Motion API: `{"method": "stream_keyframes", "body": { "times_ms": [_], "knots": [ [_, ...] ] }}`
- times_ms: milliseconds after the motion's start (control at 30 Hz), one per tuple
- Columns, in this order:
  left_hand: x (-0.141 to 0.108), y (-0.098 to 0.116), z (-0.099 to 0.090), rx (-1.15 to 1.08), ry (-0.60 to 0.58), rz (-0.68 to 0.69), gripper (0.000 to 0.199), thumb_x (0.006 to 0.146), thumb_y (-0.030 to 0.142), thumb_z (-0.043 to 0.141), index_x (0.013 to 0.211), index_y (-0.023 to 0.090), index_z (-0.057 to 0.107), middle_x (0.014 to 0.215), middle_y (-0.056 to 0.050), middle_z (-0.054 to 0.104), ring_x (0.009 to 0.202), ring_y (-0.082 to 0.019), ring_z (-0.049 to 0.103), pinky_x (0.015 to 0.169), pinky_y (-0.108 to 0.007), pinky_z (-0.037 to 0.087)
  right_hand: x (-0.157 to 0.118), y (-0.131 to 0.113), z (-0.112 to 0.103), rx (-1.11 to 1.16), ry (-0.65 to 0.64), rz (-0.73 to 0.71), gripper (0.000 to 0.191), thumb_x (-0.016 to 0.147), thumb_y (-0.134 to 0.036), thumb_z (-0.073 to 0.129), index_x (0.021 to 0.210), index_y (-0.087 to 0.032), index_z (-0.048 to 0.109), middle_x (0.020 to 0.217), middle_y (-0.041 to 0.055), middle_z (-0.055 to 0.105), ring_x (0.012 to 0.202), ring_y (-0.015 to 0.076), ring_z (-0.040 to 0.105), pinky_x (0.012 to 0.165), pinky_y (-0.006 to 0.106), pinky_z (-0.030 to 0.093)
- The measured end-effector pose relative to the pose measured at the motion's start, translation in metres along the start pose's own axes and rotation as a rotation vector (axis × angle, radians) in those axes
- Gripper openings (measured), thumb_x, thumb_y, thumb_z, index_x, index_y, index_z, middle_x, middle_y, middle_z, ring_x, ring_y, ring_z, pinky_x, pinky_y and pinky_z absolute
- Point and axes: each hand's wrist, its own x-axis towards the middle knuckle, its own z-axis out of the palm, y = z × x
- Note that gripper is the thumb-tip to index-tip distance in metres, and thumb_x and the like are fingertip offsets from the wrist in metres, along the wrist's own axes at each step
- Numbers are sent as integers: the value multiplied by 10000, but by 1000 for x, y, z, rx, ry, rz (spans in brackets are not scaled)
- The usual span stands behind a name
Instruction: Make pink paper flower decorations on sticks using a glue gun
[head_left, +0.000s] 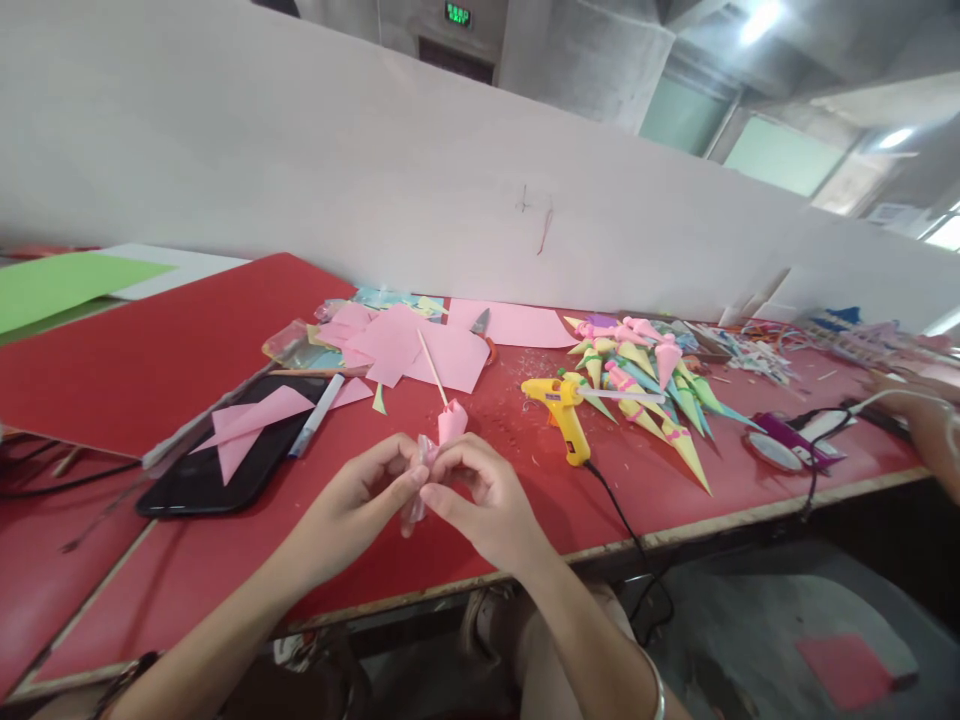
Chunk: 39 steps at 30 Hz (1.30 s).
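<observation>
Just above the table's front edge, my left hand (379, 485) and my right hand (484, 495) meet, fingers pinched together. Between the left fingertips shows a crinkled strip of clear plastic (425, 450). A rolled pink paper piece (451, 422) rises from the right fingertips, its lower end hidden behind them. Out of its top a thin pale stick (432, 367) points away from me. To the right lies a yellow glue gun (561, 410) with a glue stick in its back and a black cord.
Pink paper sheets (442, 352) and scissors (481, 322) lie behind my hands. A black tray (225, 470) with pink pieces and a marker (316, 415) are left. Several paper cones (690, 455) are piled right. Another person's arm (919, 425) reaches in at far right.
</observation>
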Motion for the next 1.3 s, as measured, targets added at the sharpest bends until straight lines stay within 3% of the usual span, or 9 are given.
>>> {"method": "stream_keyframes", "body": {
  "times_ms": [367,633,1100,1300],
  "knots": [
    [1,3,7,-37,-13,-50,309,817,482,548,728,196,475,512,68,525,390,-76,483,409,-202,396,1,1,1,-30,10,46,224,738,-346,626,642,-214,472,691,-27,491,658,124,516,663,265,479],
    [0,2,5,-6,-20,-47,258,840,422,526,726,199,464,491,81,511,376,-74,478,419,-211,372,-1,3,-2,-4,-25,58,174,715,-285,635,661,-213,486,722,-27,492,667,123,514,637,264,474],
    [-2,1,4,-43,-48,-92,303,844,418,517,658,192,438,471,77,521,401,-76,491,465,-210,368,-3,2,-4,41,-60,46,76,729,-220,628,696,-208,561,794,-10,529,770,134,549,734,272,466],
    [-1,1,6,-60,-55,-69,283,849,397,515,670,183,467,469,68,538,418,-72,468,454,-197,355,-5,2,-5,48,-78,91,134,721,-250,666,693,-202,544,793,-6,521,749,142,546,730,298,458]
  ]
}}
